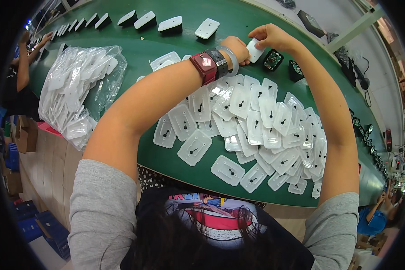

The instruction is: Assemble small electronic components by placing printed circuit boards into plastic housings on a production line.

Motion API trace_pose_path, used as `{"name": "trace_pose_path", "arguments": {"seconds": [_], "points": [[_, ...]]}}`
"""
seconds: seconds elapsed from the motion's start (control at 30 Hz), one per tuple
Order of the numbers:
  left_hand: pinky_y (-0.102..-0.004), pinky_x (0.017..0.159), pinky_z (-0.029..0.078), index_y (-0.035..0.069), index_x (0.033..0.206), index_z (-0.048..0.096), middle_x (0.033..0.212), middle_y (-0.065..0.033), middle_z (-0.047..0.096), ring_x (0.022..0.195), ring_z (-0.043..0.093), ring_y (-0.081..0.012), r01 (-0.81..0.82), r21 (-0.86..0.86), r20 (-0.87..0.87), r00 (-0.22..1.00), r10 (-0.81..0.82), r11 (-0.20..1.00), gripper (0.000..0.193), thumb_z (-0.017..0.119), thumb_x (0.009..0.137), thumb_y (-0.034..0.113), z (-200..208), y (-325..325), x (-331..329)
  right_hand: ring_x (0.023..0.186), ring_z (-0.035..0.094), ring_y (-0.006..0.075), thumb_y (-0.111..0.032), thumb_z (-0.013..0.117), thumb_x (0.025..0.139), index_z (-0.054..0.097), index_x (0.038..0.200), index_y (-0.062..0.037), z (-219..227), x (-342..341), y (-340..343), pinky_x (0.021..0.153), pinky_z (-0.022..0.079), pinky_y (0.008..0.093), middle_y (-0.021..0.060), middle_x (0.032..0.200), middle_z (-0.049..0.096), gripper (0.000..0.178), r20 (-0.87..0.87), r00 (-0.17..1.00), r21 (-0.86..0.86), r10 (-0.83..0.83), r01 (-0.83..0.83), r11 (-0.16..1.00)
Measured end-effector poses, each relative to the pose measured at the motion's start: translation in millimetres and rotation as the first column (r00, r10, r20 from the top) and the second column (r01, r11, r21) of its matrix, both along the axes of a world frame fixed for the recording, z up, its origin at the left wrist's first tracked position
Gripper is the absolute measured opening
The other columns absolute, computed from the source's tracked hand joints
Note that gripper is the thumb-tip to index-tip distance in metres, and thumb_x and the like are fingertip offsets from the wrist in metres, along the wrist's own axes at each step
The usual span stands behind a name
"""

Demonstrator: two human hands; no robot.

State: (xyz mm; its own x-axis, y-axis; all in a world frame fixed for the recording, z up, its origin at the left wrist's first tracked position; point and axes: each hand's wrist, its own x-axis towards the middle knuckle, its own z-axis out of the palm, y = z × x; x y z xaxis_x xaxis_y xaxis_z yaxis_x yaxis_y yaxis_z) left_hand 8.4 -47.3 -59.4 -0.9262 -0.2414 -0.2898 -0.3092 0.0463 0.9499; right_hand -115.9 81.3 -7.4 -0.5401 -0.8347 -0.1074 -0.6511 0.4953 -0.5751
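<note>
At the far middle of the table, a white plastic cover (255,51) is held between both hands. My left hand (236,48) closes its fingers at the cover's left edge. From the far right side, my right hand (273,38) pinches the same cover between thumb and fingers. What lies under the cover is hidden. Just right of it stands a black housing (272,60) with its circuit board showing, and a second black housing (295,71) sits beyond that. Below my hands spreads a heap of translucent white covers (267,111), each with a small black part in it.
White-topped black units (207,28) line the far side, running left. A clear plastic bag (78,90) packed with white covers lies at the left edge of the green table (166,157). More black housings (369,139) stand far right. Other people work at both sides.
</note>
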Motion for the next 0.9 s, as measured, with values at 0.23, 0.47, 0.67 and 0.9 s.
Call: {"name": "trace_pose_path", "arguments": {"seconds": [0.23,0.47,0.67,0.9], "points": [[-0.0225,0.053,0.053,-0.003,0.102,0.050,0.086,-0.0134,0.062,0.063,0.066,-0.0194,-0.016,0.049,0.008,1.000,0.015,0.999,0.028,0.064,0.078,-0.004,2.0,9.5,-3.7,0.093,0.062,0.0177,-0.020,0.064,0.080,0.060,0.117,-0.0042,54.4,79.5,53.6,0.080,0.049,0.0281,0.0109,0.106,0.066,0.041,-0.236,0.937,-0.282,-0.260,0.190,0.941],[-0.0243,0.056,0.054,-0.003,0.105,0.049,0.090,-0.0148,0.061,0.067,0.066,-0.0205,-0.011,0.070,0.001,1.000,0.011,0.998,0.031,0.065,0.079,0.001,-12.9,-16.4,-5.3,0.106,0.056,0.0206,-0.011,0.057,0.084,0.058,0.116,0.0026,88.4,219.1,234.4,0.097,0.040,0.0313,0.0108,0.116,0.061,0.035,-0.147,0.782,-0.361,-0.606,0.528,0.769],[-0.0267,0.062,0.054,-0.004,0.109,0.049,0.095,-0.0167,0.060,0.077,0.065,-0.0216,0.088,-0.120,-0.104,0.990,-0.100,0.989,0.033,0.064,0.081,0.008,17.6,1.9,3.2,0.091,0.062,0.0208,-0.008,0.058,0.083,0.061,0.111,0.0031,38.9,293.4,521.1,0.082,0.047,0.0277,0.0148,0.104,0.065,0.030,-0.571,0.197,-0.174,-0.797,0.920,0.352],[-0.0323,0.076,0.051,-0.005,0.112,0.052,0.104,-0.0181,0.059,0.093,0.062,-0.0248,-0.264,-0.647,-0.526,0.834,-0.167,0.716,0.038,0.063,0.080,0.013,46.2,-38.6,84.9,0.074,0.060,0.0241,-0.004,0.061,0.074,0.063,0.096,0.0028,-31.5,264.2,565.9,0.071,0.047,0.0311,0.0135,0.084,0.064,0.023,-0.466,0.466,0.065,-0.752,0.866,0.496]]}}
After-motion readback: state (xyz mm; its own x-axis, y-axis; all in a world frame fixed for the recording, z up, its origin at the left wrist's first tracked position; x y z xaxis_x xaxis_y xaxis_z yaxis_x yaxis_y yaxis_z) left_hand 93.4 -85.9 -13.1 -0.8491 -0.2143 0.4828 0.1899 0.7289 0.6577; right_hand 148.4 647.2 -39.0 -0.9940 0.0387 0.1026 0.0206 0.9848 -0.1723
